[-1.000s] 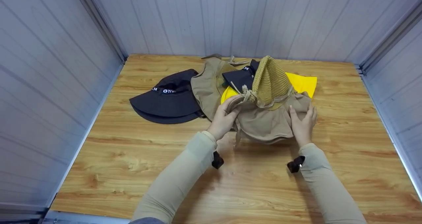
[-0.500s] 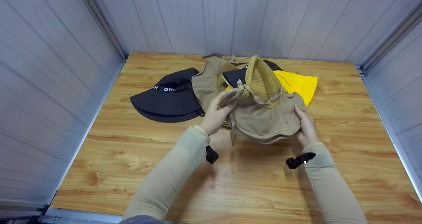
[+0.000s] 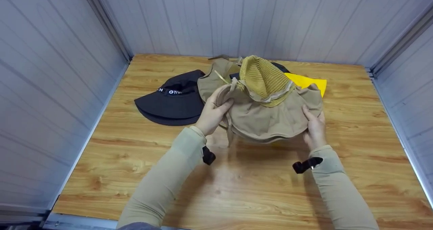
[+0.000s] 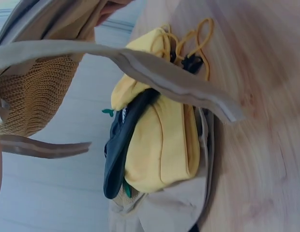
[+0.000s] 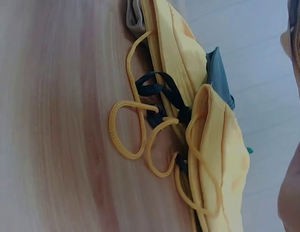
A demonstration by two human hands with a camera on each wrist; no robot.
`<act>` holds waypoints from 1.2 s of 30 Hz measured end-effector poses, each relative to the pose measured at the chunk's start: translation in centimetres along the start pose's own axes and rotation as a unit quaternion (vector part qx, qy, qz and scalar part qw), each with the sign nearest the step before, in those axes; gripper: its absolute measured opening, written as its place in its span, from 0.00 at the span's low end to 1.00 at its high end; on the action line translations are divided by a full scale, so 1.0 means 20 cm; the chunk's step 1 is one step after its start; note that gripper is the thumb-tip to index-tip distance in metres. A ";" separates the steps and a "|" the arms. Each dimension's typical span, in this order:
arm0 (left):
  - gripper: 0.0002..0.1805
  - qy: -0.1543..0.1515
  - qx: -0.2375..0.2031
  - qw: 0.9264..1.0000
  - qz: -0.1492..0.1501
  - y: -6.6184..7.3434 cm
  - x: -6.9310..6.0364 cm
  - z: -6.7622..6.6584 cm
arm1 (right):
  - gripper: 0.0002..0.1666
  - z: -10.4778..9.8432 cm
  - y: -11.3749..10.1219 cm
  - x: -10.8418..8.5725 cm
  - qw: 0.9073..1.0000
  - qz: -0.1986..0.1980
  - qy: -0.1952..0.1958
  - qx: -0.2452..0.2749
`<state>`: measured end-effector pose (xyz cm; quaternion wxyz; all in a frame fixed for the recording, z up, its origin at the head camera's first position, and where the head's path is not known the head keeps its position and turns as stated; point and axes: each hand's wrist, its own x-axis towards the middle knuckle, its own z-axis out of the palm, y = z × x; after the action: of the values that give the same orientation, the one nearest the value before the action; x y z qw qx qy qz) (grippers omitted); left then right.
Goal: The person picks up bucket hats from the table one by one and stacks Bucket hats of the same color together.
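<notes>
Floppy beige cloth hat [image 3: 269, 118] with a ribbed, mustard-coloured woven crown [image 3: 270, 79], held up.
My left hand [image 3: 212, 115] and right hand [image 3: 316, 129] grip its brim above the surface [image 3: 250, 192], crown on the far side, cloth strap [image 4: 167, 83] dangling.

A black hat [image 3: 169, 105] with white lettering lies on the wooden table [image 3: 101, 176], against a tan hat [image 3: 209, 85]. Beside that, yellow hats [image 4: 162, 145] with looped cords [image 5: 126, 130] surround a dark hat [image 4: 122, 150]. Pale walls [image 3: 182, 23] stand behind.
</notes>
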<state>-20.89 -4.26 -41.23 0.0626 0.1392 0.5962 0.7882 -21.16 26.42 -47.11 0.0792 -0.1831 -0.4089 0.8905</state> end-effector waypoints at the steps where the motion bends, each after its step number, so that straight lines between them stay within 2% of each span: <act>1: 0.28 0.006 0.005 1.000 -0.002 0.00 0.00 -0.01 | 0.26 0.01 0.01 -0.01 1.000 -0.014 -0.001 -0.006; 4: 0.29 0.030 0.019 0.999 -0.009 -0.01 0.00 -0.06 | 0.25 0.03 0.03 -0.02 0.997 -0.057 -0.002 -0.047; 10: 0.26 0.080 0.040 0.995 -0.041 0.00 0.02 -0.15 | 0.22 0.09 0.06 -0.05 0.985 -0.129 -0.003 -0.118; 14: 0.25 0.117 0.088 0.986 -0.079 0.02 0.02 -0.19 | 0.20 0.13 0.07 -0.07 0.981 -0.145 -0.008 -0.127; 17: 0.22 0.127 0.131 0.978 -0.100 0.04 0.01 -0.22 | 0.18 0.14 0.07 -0.09 0.980 -0.149 -0.016 -0.129; 20: 0.16 0.126 0.170 0.972 -0.107 0.05 0.00 -0.25 | 0.19 0.16 0.07 -0.10 0.979 -0.149 -0.029 -0.136; 23: 0.15 0.111 0.198 0.967 -0.112 0.06 -0.01 -0.27 | 0.21 0.16 0.08 -0.11 0.976 -0.145 -0.040 -0.156; 27: 0.12 0.089 0.212 0.965 -0.126 0.07 -0.03 -0.30 | 0.21 0.15 0.07 -0.13 0.976 -0.126 -0.052 -0.172; 32: 0.18 0.068 0.241 0.959 -0.130 0.07 -0.05 -0.35 | 0.18 0.14 0.07 -0.15 0.981 -0.093 -0.067 -0.155; 36: 0.18 0.047 0.256 0.957 -0.126 0.09 -0.08 -0.40 | 0.22 0.12 0.07 -0.17 0.986 -0.056 -0.092 -0.127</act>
<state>-21.53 -12.61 -41.85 0.0959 0.0367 0.7927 0.6009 -19.01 22.78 -45.89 0.0670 -0.0854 -0.5342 0.8384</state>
